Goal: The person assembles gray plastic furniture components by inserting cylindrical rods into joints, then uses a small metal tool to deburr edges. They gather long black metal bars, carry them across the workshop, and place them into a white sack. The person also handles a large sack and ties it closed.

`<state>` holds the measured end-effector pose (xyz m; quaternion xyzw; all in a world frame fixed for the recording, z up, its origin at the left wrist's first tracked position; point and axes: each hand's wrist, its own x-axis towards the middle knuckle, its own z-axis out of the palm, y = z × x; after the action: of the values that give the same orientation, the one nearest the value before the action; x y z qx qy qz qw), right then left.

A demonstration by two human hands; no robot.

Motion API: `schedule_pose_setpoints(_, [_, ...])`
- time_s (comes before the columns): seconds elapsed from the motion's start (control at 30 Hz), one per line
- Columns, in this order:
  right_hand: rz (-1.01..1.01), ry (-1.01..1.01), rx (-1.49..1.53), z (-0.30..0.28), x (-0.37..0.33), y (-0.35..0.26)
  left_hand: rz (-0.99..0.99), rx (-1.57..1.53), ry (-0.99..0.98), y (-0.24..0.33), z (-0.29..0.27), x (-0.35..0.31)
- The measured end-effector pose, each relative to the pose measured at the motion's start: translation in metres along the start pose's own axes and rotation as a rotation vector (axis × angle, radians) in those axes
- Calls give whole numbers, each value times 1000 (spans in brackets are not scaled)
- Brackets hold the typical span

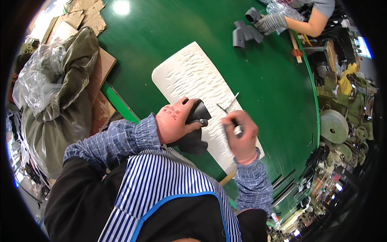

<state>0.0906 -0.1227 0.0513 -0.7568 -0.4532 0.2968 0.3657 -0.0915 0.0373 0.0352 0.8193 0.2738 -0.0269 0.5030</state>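
Gripping a dark moulded part [192,131] with the left hand [174,120], fingers wrapped over its top, part sitting just past the striped apron [161,189] at dead centre; right hand [240,135] at about 3 o'clock of it, closed narrow around a thin pointed tool [228,108], tip angled up toward 11 o'clock and hovering just beside the part; looks like trimming or scraping work, probably mid-way through cleaning an edge, though the exact spot under the blade is hidden by the fingers.

Resting under both hands, a white scored cutting board [192,74] running from 5 o'clock up to 11 o'clock across the green table [258,76]; next move likely calls for a steady left grip and a small turn of the part to bring a fresh edge to the tool, keeping the tip clear of the left thumb.

Further out at 9 o'clock, a bulging olive sack [68,105] with clear plastic bag [36,76]; at 1 o'clock, a co-worker's gloved hand [271,23] on grey moulded pieces [245,33]; machinery clutter at 3 o'clock too blurry to call.
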Motion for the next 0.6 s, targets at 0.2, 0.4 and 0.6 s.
schedule_pose_setpoints(0.2, [1,-160,-322,36,-6,-52,105,69,101,11,7,-28])
schedule_pose_setpoints(0.4, [-106,-382,-125,30,-33,-54,247,-154,-161,16,-22,-41])
schedule_pose_setpoints(0.6, [-97,-307,-97,33,-60,-68,267,-703,-331,9,-9,-43])
